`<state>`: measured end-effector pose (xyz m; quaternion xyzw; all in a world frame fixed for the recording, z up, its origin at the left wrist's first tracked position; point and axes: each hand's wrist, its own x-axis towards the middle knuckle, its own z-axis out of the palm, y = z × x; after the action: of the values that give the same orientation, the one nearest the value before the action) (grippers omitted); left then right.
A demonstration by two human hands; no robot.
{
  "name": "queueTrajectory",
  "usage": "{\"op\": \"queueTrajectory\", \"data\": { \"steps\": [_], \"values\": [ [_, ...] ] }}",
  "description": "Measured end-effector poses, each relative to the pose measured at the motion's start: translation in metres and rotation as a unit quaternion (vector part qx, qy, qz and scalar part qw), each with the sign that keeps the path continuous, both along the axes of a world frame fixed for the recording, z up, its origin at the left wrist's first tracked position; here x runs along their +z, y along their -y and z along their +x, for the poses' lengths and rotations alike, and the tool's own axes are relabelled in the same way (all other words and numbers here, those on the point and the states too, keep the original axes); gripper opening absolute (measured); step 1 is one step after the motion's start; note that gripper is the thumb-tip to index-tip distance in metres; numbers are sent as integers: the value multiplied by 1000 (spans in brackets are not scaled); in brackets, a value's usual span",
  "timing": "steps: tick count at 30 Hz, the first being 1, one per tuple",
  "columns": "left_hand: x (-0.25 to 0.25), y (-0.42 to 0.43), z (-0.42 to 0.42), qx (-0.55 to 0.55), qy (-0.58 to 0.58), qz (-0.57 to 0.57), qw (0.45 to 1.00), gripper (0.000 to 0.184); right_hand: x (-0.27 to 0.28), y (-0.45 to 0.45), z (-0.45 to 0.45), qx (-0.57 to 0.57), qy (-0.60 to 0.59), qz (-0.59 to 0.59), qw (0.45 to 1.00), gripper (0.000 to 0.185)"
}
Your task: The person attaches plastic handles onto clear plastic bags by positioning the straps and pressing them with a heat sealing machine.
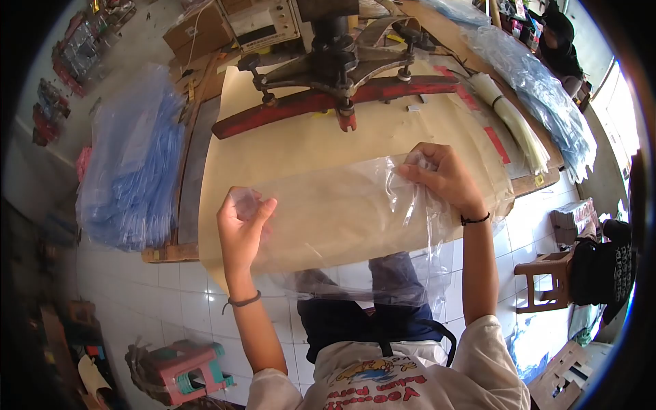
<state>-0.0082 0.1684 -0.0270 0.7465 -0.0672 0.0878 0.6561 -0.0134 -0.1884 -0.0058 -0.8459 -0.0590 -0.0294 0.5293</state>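
A clear plastic sheet (335,212) is stretched between my two hands over the brown paper on the worktable (307,154). My left hand (246,222) is closed on the sheet's left end, thumb against the fingers. At the upper right corner my right hand (444,176) pinches the same sheet, which bunches and hangs down beneath it. The sheet's lower part drapes past the table's front edge, above my lap. Beyond my hands stands a dark metal press with a long red bar (294,106), apart from the sheet.
A stack of bluish plastic bags (133,164) lies at the left. On the right are a tied plastic bundle (509,119) and more clear plastic (540,89). A person (557,44) is at the far right. Stools (188,372) (547,280) stand on the tiled floor.
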Motion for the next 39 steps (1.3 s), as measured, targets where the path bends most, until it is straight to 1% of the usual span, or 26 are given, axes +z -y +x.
{"op": "queueTrajectory", "data": {
  "steps": [3,6,9,12,18,21,27,30,33,36,37,39],
  "values": [
    [-5,-1,3,4,25,-20,999,22,-3,1,1,-3,4,-15,1000,27],
    [-3,-1,6,-1,20,-36,999,22,-7,-1,3,-8,16,23,1000,27],
    [1,0,4,10,3,-51,999,22,-7,-1,1,-18,0,57,998,30],
    [3,-1,1,12,-14,-48,999,23,1,-5,-3,-32,-49,115,992,33],
    [-3,-1,2,11,-3,-66,998,21,-4,-6,-10,-37,-8,104,994,37],
    [-5,-2,4,8,3,-72,997,22,-7,-2,-8,-31,-19,90,995,38],
    [-8,-3,3,35,-9,-70,997,22,-3,-3,-11,-19,13,100,995,37],
    [-2,1,0,40,7,-74,996,25,-8,-1,-11,-39,20,109,993,35],
    [-7,-16,2,-18,-26,-127,991,30,-11,0,-10,-82,41,127,988,32],
    [-3,-8,-1,-13,-25,-93,995,32,-26,5,1,-64,124,103,985,31],
    [-2,-8,-2,-9,-27,-84,996,34,-25,3,0,-73,107,103,986,31],
    [1,-8,-3,-11,-35,-95,995,29,-18,1,-5,-91,76,104,987,31]
  ]
}}
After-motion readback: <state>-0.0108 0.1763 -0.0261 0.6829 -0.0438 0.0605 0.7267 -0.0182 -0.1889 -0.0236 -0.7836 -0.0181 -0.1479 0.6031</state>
